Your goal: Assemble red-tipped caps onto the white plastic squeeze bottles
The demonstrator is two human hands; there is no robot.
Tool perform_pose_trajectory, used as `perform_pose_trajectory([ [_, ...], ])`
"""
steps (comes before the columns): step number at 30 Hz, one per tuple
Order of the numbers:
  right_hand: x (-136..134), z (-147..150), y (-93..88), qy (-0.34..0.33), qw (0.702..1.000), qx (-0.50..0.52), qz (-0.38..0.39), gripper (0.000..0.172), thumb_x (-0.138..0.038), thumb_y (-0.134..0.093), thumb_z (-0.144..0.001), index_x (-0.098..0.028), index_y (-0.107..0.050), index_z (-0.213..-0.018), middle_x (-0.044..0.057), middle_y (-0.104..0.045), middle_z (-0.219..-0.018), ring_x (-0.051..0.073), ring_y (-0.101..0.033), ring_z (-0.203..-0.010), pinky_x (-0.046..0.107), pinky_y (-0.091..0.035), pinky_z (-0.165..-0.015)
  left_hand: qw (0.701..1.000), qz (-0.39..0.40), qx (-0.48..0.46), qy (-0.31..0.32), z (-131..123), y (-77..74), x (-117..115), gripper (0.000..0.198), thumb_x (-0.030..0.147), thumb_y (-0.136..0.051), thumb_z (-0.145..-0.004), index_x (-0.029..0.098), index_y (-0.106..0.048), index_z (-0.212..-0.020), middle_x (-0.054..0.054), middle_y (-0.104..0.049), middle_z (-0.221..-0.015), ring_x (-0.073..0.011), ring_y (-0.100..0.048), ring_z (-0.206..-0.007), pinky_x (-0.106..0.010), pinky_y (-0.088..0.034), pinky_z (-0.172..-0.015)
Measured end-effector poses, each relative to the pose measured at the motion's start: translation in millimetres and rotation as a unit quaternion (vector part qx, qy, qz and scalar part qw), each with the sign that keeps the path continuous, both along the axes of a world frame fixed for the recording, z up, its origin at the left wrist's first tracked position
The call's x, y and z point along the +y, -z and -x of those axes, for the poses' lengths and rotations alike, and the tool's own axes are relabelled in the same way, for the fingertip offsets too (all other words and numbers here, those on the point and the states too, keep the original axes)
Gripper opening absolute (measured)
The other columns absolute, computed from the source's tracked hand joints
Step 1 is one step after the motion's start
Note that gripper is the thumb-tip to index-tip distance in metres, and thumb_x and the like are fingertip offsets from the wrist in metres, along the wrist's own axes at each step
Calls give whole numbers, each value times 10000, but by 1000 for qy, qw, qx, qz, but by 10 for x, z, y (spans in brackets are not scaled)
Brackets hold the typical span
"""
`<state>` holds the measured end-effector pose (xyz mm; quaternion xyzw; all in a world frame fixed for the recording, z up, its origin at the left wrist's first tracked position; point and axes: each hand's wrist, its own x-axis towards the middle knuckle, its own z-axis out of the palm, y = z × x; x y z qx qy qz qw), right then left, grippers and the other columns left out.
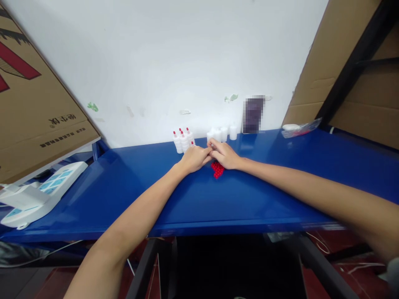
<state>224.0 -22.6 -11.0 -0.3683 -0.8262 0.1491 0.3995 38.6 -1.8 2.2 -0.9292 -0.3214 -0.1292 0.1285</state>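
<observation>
My left hand (pixel 195 158) and my right hand (pixel 227 155) meet over the middle of the blue table, fingertips together. Both have their fingers curled closed, and whatever they pinch is hidden between them. Just below my right hand lies a small pile of red caps (pixel 217 169) on the table. Beyond my left hand stands a group of white squeeze bottles (pixel 184 143) with red pointed tips; my hand covers part of the nearest ones. Behind my right hand are several white bottles (pixel 223 133) with no red tips showing, partly hidden by my fingers.
A dark phone (pixel 253 115), blurred out, leans on the white wall behind the blue table (pixel 131 187). A white power strip (pixel 59 185) lies at the left end. At the back right is a clear plastic bag (pixel 301 128). Cardboard (pixel 37 104) stands on the left.
</observation>
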Motion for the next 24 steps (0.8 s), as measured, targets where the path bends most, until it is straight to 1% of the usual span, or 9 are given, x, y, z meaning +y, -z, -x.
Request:
perform_pose_trajectory([
  [3, -13, -3, -10, 21, 1000, -1, -3, 66, -225, -433, -816, -230, -428, -881, -54, -485, -586, 162, -427, -551, 299, -267, -599, 1000, 10, -7, -3, -6, -11, -15, 339, 379, -422, -1038, 147, -669, -1030, -109, -735, -855, -247, -704, -762, -299, -457, -652],
  [9, -1, -5, -1, 25, 999, -20, -11, 85, -225, -426, -809, -231, -429, -893, -53, -478, -578, 172, -432, -547, 304, -261, -595, 999, 30, -6, 9, -11, 26, -20, 354, 371, -392, -1046, 140, -659, -1053, -112, -729, -853, -246, -698, -740, -306, -460, -648],
  [13, 6, -1, 3, -6, 1000, 0, 3, 60, -237, -414, -857, -230, -430, -915, -49, -488, -617, 171, -445, -574, 301, -293, -608, 997, 55, -52, 19, 9, 52, -6, 321, 344, -393, -1040, 148, -647, -1017, -93, -716, -825, -217, -674, -704, -291, -449, -643],
  [16, 0, 1, -1, -39, 999, 12, 18, 89, -290, -403, -929, -227, -453, -966, -42, -517, -661, 170, -472, -610, 300, -324, -628, 989, 92, -105, 42, 13, 68, 10, 302, 319, -408, -1023, 150, -639, -926, -71, -690, -769, -188, -628, -648, -281, -431, -634],
  [18, 0, 2, 0, -49, 998, 22, 25, 159, -365, -399, -973, -227, -473, -1000, -42, -523, -667, 167, -483, -618, 299, -337, -635, 976, 131, -163, 66, -10, 80, 17, 306, 289, -402, -1007, 155, -613, -831, -49, -661, -724, -166, -595, -621, -274, -419, -630],
  [20, 8, 4, 8, -51, 997, 41, 31, 231, -437, -396, -994, -228, -487, -1027, -50, -509, -648, 164, -485, -608, 300, -348, -635, 953, 178, -232, 84, -43, 83, 20, 330, 285, -386, -1000, 164, -562, -749, -24, -620, -668, -146, -560, -595, -263, -407, -618],
  [22, 25, 6, 19, -46, 996, 66, 40, 267, -470, -391, -999, -228, -492, -1047, -60, -488, -616, 162, -484, -583, 301, -358, -629, 925, 229, -293, 83, -65, 68, 26, 361, 337, -380, -1007, 178, -509, -710, 6, -559, -597, -129, -511, -547, -253, -388, -580],
  [24, 40, 10, 28, -32, 995, 84, 52, 273, -472, -389, -998, -227, -492, -1063, -67, -482, -589, 163, -487, -558, 304, -365, -624, 897, 265, -348, 63, -49, 33, 45, 397, 425, -385, -1012, 193, -466, -700, 35, -486, -531, -119, -452, -487, -249, -354, -525],
])
